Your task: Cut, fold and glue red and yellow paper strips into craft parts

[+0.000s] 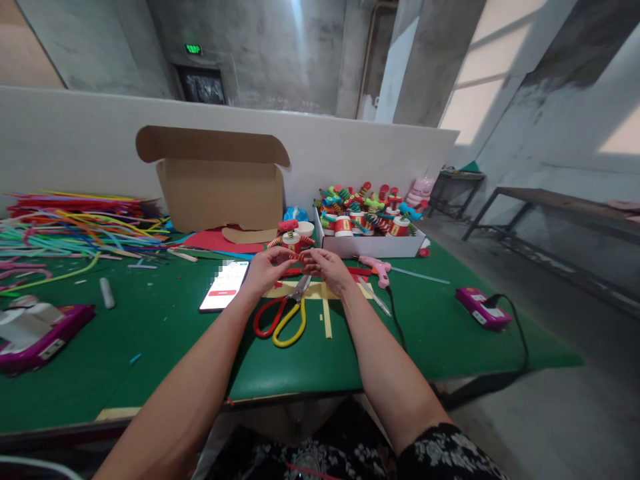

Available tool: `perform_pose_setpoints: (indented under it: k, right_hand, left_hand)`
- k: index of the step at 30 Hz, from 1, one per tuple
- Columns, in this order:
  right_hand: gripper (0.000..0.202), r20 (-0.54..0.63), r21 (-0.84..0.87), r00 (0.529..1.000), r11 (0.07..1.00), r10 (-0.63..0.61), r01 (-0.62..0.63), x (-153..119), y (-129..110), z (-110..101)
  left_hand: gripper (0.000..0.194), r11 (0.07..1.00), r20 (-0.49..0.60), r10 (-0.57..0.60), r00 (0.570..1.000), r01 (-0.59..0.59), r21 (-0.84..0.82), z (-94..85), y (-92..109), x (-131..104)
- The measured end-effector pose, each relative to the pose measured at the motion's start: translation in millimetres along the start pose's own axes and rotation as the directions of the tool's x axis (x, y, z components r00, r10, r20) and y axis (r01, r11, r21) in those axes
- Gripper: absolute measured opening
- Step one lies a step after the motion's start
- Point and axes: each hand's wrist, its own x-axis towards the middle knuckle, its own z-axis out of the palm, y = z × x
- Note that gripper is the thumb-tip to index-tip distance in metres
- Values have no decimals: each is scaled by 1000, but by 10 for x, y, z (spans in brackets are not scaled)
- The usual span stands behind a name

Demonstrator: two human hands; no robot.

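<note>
My left hand (271,268) and my right hand (327,267) meet over the middle of the table, fingertips closed on a small red striped paper spring (297,257). Part of the spring is hidden by my fingers. Just behind them stands a cup figure (291,241) with a red top and striped springs at its sides. Below my hands lie scissors (290,313) with one red and one yellow handle, blades over a yellow paper strip (315,291). A lit phone (225,287) is by my left wrist.
Right of my hands are a pink glue gun (379,269) with a black cord and a silver pen-like tool (376,297). A white box (373,248) holds several cup figures. Colourful strips (75,227) pile at left. Purple power strips (483,308) sit towards both sides; an open cardboard box (225,193) stands behind.
</note>
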Motion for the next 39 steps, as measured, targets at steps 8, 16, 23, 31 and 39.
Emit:
perform_pose_setpoints:
  k: [8,16,23,31,39]
  right_hand:
    - [32,26,5,1000,1000,-5,4,-38,-7,42]
    - [36,-20,-113,974,969,-223,220,14,28,57]
    - [31,-20,-137,962,954,-273,268,34,55,59]
    - [27,-30,-193,966,949,-258,248,23,33,45]
    - [27,-19,-243,965,937,-262,250,26,29,39]
  left_hand:
    - [40,964,-4,-164,987,159,-214,25,54,10]
    - [41,936,19,-215,976,211,-282,36,66,10]
    - [41,941,13,-199,980,195,-277,66,52,-4]
    - [40,934,30,-228,973,228,-275,62,100,-17]
    - [42,926,24,-239,971,236,-295,49,78,7]
